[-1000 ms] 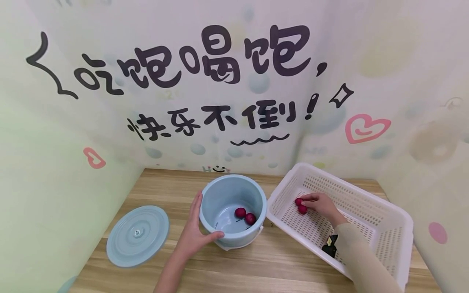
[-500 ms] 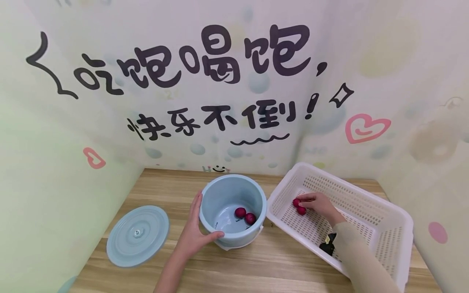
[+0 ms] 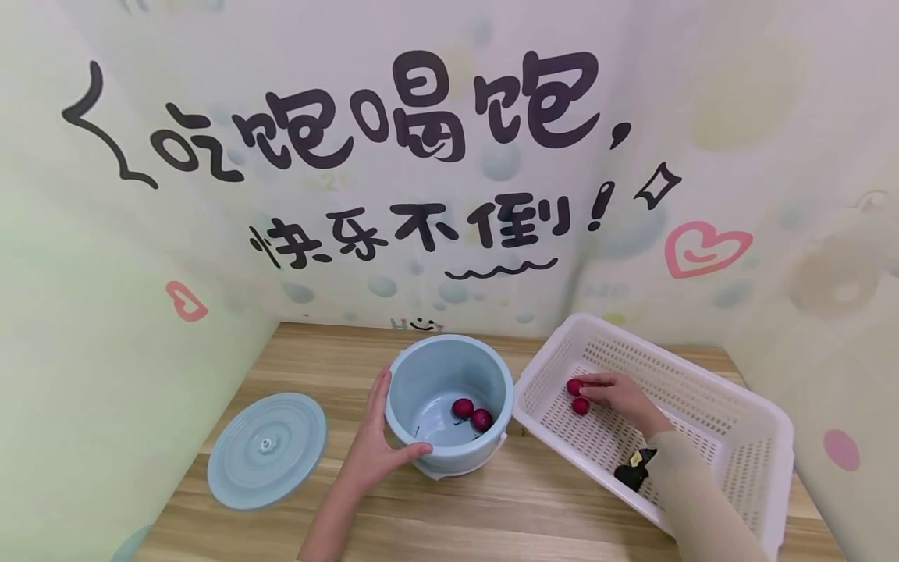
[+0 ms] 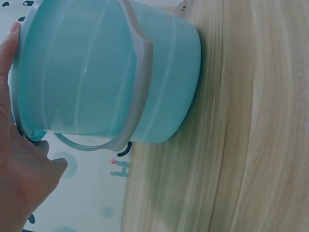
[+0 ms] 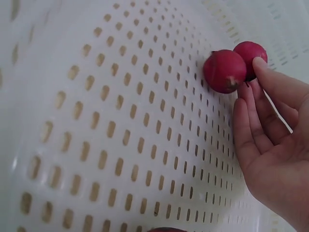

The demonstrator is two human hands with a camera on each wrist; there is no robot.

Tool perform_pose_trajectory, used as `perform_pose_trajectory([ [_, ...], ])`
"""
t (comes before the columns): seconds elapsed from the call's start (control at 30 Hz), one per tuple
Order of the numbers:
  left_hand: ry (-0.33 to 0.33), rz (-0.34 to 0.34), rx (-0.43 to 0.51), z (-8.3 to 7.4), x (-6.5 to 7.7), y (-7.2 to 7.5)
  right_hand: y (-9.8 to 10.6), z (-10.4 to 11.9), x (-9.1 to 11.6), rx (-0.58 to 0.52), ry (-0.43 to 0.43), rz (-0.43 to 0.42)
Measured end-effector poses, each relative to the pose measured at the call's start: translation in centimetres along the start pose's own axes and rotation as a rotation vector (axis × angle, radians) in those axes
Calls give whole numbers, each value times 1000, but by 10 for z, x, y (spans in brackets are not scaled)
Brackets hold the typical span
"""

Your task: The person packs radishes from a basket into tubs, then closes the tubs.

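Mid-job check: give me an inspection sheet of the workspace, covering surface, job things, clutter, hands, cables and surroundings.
Surface: wood-grain table, bearing everything.
Job's things: blue bucket upright, two radishes inside; white basket with at least two more; blue lid lying apart, left of the bucket.
Clutter: black object by the right cuff, exact nature unclear.
Hands: left hand grips the bucket's rim; right hand pinches a radish, another beside it.
Cables: nothing seen.
Surroundings: pale wall with black lettering.

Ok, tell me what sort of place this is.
Likely a small staged booth for kitchen chores: a lettered backdrop rises behind a wooden table holding a blue bucket and white basket, both containing red radishes.
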State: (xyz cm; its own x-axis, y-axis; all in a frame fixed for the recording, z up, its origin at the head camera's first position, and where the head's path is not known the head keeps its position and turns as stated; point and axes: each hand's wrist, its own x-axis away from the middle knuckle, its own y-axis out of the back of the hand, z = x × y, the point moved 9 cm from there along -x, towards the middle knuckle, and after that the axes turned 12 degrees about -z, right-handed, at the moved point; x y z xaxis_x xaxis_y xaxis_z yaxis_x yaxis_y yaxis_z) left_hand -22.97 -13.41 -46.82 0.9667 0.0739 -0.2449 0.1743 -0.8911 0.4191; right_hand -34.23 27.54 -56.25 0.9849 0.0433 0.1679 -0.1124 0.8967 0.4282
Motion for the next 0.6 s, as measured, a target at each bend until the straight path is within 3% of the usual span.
perform_pose_trajectory([
  [0.2,-15,-3,1,-1,0,0,1,0,3,-219,-67,73],
  [0.6,-28,3,11,0,0,0,-1,25,8,-526,-75,180],
])
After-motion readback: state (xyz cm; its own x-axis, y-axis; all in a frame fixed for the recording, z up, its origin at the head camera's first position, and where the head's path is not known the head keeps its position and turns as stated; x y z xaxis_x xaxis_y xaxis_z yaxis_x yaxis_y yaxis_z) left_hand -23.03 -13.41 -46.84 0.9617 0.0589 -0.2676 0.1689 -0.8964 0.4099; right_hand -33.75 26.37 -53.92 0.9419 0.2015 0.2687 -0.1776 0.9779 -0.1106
